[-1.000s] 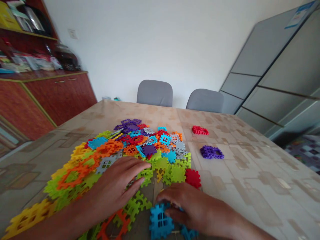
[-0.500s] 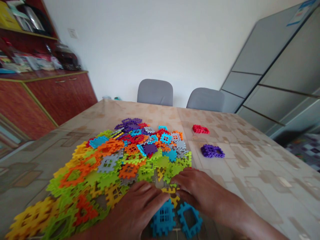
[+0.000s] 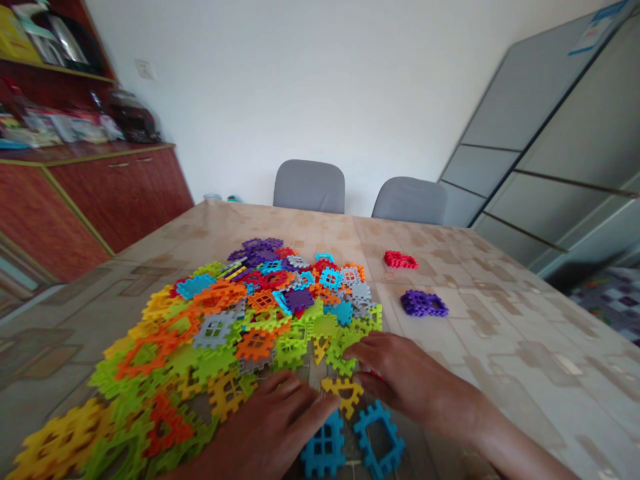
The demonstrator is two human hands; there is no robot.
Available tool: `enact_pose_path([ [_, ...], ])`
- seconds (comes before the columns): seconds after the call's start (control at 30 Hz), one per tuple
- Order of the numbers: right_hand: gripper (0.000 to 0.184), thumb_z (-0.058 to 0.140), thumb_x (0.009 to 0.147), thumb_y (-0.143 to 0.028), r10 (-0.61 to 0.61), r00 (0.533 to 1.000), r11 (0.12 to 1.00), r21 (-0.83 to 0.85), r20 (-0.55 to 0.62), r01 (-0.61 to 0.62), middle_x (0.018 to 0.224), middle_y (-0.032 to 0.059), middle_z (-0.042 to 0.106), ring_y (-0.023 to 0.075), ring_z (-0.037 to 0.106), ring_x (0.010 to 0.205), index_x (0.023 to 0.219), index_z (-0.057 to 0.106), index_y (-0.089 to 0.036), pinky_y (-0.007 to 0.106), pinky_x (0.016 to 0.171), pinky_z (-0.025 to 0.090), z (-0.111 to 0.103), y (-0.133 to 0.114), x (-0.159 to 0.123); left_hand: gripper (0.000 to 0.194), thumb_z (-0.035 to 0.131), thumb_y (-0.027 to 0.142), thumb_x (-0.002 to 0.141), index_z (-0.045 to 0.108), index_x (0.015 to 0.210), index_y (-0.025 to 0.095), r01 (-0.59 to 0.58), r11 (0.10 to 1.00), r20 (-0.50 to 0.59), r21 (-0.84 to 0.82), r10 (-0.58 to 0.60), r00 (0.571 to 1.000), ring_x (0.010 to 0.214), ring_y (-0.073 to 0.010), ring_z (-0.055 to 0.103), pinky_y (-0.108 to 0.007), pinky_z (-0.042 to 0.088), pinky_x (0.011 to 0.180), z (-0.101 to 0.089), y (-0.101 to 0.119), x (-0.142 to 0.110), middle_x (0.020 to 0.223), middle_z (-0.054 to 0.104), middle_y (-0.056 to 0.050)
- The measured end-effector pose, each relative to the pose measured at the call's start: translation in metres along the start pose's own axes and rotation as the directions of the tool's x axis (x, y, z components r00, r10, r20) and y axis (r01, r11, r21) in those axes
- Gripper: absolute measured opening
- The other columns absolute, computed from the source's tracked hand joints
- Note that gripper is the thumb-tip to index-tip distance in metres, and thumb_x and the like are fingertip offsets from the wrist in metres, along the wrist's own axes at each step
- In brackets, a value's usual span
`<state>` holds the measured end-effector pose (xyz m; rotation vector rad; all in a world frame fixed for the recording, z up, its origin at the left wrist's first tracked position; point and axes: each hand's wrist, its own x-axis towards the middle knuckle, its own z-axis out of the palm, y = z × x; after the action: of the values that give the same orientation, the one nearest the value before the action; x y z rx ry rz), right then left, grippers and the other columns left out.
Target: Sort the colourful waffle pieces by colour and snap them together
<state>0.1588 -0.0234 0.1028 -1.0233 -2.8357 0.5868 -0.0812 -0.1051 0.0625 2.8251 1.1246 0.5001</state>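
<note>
My left hand is low over the front of a pile of plastic interlocking blocks, thumb stretched out apart from the bent fingers. The thumb tip is above a blue window block and near a yellow triangular block. To the right, my right hand has its thumb and fingers apart, fingertips by the green blocks. A bit of red shows beneath it; whether the hand touches this cannot be made out. A blue square-holed block lies between my hands, near the front.
The mixed pile of blocks spreads across the left and middle of the patterned table. A purple stack and a red stack stand apart at the right. Two grey chairs are behind the table.
My hands have drawn slightly apart, and the yellow triangular block between them shows more fully. Red now shows in the gap under my right hand.
</note>
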Motion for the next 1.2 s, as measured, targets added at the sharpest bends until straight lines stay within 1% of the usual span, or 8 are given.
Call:
enact_pose_path([
  [0.23, 0.018, 0.067, 0.093, -0.02, 0.001, 0.988, 0.999, 0.052, -0.154, 0.007, 0.095, 0.0051, 0.074, 0.0185, 0.068, 0.083, 0.111, 0.068, -0.018, 0.03, 0.076, 0.05, 0.003, 0.002, 0.041, 0.053, 0.068, 0.053, 0.093, 0.057, 0.13, 0.016, -0.024, 1.0, -0.044, 0.008, 0.024, 0.999, 0.097, -0.0243, 0.065, -0.035, 0.05, 0.089, 0.019, -0.004, -0.004, 0.112, 0.073, -0.007],
  [0.4, 0.034, 0.075, 0.089, -0.041, 0.021, 0.982, 0.998, -0.054, -0.189, -0.032, 0.105, 0.0127, 0.072, 0.0279, 0.066, 0.099, 0.109, 0.069, -0.014, 0.038, 0.085, 0.05, -0.002, -0.025, 0.1, 0.039, 0.059, 0.038, 0.099, 0.052, 0.133, 0.02, -0.075, 0.997, -0.094, 0.01, 0.075, 0.993, 0.094, -0.0246, 0.065, -0.037, 0.05, 0.09, 0.027, -0.008, -0.008, 0.108, 0.073, -0.007],
  [0.5, 0.027, 0.075, 0.087, -0.038, 0.026, 0.983, 0.994, -0.098, -0.181, -0.044, 0.104, 0.0146, 0.072, 0.0312, 0.066, 0.102, 0.097, 0.071, -0.013, 0.039, 0.085, 0.049, 0.001, -0.037, 0.13, 0.028, 0.053, 0.029, 0.103, 0.053, 0.131, 0.021, -0.06, 0.998, -0.13, 0.028, 0.063, 0.989, 0.091, -0.0229, 0.065, -0.035, 0.05, 0.088, 0.035, -0.011, -0.009, 0.104, 0.073, -0.005],
  [0.57, 0.013, 0.07, 0.09, -0.029, 0.035, 0.984, 0.994, -0.1, -0.173, -0.053, 0.099, 0.0108, 0.074, 0.0273, 0.068, 0.098, 0.091, 0.071, -0.016, 0.034, 0.08, 0.048, 0.003, -0.035, 0.14, 0.022, 0.051, 0.026, 0.106, 0.055, 0.126, 0.021, -0.042, 0.998, -0.153, 0.05, 0.05, 0.987, 0.088, -0.0213, 0.066, -0.034, 0.05, 0.086, 0.039, -0.012, -0.009, 0.1, 0.073, -0.003],
  [0.7, 0.011, 0.062, 0.095, -0.023, 0.068, 0.979, 0.994, -0.073, -0.19, -0.083, 0.09, 0.0041, 0.075, 0.0185, 0.069, 0.084, 0.092, 0.071, -0.019, 0.026, 0.07, 0.045, 0.0, -0.017, 0.136, 0.021, 0.056, 0.025, 0.104, 0.057, 0.125, 0.02, -0.038, 0.997, -0.142, 0.074, 0.048, 0.989, 0.089, -0.0206, 0.065, -0.033, 0.05, 0.086, 0.045, -0.01, -0.008, 0.1, 0.072, -0.003],
  [0.93, 0.027, 0.076, 0.086, -0.044, 0.061, 0.982, 0.995, -0.07, -0.18, -0.074, 0.099, 0.0088, 0.074, 0.0246, 0.068, 0.094, 0.095, 0.072, -0.018, 0.03, 0.076, 0.046, 0.01, -0.023, 0.132, 0.025, 0.064, 0.025, 0.101, 0.059, 0.125, 0.02, -0.031, 0.996, -0.155, 0.086, 0.044, 0.987, 0.089, -0.0203, 0.064, -0.032, 0.05, 0.087, 0.051, -0.009, -0.008, 0.1, 0.071, -0.002],
  [1.03, 0.016, 0.073, 0.087, -0.033, 0.061, 0.983, 0.996, -0.054, -0.175, -0.071, 0.096, 0.0107, 0.074, 0.0262, 0.067, 0.092, 0.088, 0.072, -0.017, 0.031, 0.073, 0.046, 0.016, -0.03, 0.143, 0.023, 0.063, 0.023, 0.101, 0.06, 0.124, 0.02, -0.04, 0.994, -0.175, 0.103, 0.057, 0.983, 0.086, -0.0203, 0.064, -0.032, 0.05, 0.085, 0.052, -0.011, -0.008, 0.098, 0.071, -0.002],
  [1.2, 0.006, 0.065, 0.09, -0.018, 0.035, 0.979, 0.998, 0.054, -0.201, -0.025, 0.08, 0.0022, 0.072, 0.0168, 0.065, 0.072, 0.086, 0.07, -0.018, 0.025, 0.064, 0.042, 0.009, -0.015, 0.135, 0.018, 0.055, 0.027, 0.106, 0.06, 0.121, 0.02, -0.053, 0.992, -0.144, 0.114, 0.069, 0.987, 0.087, -0.0204, 0.066, -0.032, 0.051, 0.084, 0.047, -0.01, -0.007, 0.097, 0.073, -0.003],
])
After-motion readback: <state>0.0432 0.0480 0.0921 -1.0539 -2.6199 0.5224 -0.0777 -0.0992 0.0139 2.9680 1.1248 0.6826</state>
